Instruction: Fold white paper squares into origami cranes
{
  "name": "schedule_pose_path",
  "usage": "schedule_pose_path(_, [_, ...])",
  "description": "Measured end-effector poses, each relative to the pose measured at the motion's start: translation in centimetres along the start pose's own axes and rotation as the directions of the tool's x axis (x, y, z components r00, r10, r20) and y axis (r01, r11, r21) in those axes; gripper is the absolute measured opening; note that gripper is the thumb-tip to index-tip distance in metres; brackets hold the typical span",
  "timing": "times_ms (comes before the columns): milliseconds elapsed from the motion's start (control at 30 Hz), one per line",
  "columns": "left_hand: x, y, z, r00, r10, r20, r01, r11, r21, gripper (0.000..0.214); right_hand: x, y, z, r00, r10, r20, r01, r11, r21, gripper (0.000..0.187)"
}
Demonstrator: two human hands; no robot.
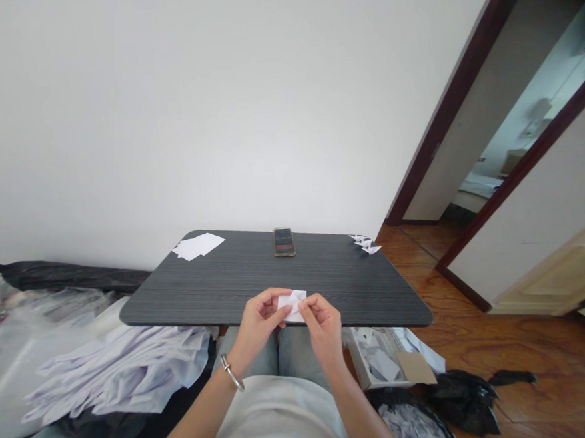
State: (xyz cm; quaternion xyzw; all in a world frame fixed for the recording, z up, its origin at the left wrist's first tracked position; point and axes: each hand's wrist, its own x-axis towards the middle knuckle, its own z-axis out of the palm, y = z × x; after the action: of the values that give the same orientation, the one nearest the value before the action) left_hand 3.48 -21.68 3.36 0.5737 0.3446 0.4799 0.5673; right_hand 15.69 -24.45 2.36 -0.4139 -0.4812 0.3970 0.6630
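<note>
A small folded piece of white paper (293,302) is held between both hands, just above the near edge of the dark table (227,280). My left hand (261,319) pinches its left side with thumb and fingers. At its right side my right hand (321,318) pinches the paper, thumb and forefinger near a folded flap. At the table's far left lie several sheets of white paper (200,245). Small folded white paper pieces (365,243) stand in a row near the far right corner.
A phone (283,242) lies at the table's far middle, near the white wall. To the left below is a heap of white sheets (127,367). On the right floor are a box with papers (380,360), a black bag (465,400) and a bag of paper scraps (412,427).
</note>
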Motion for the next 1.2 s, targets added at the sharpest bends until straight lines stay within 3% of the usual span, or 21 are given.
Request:
schedule_pose_path(167, [-0.13,0.08,0.30,1.000,0.009,-0.029,-0.010,1.000,-0.028,0.036,-0.05,-0.28,0.12,1.000,-0.001,-0.010,0.001,1.000,0.000,0.018])
schedule_pose_path(300, [-0.20,0.05,0.31,1.000,0.019,-0.016,-0.019,1.000,0.000,0.026,-0.07,-0.26,0.05,1.000,0.015,-0.012,-0.015,1.000,0.008,0.017])
schedule_pose_path(633, [-0.70,0.08,0.59,0.997,0.040,-0.065,-0.034,0.995,0.094,0.029,-0.10,0.13,0.18,0.997,0.024,-0.066,-0.021,0.998,0.055,0.019])
schedule_pose_path(1200, [-0.72,0.20,0.06,0.993,0.111,0.038,-0.116,0.979,0.169,0.027,-0.06,-0.04,0.05,0.997,0.002,-0.078,0.001,0.999,0.038,0.016])
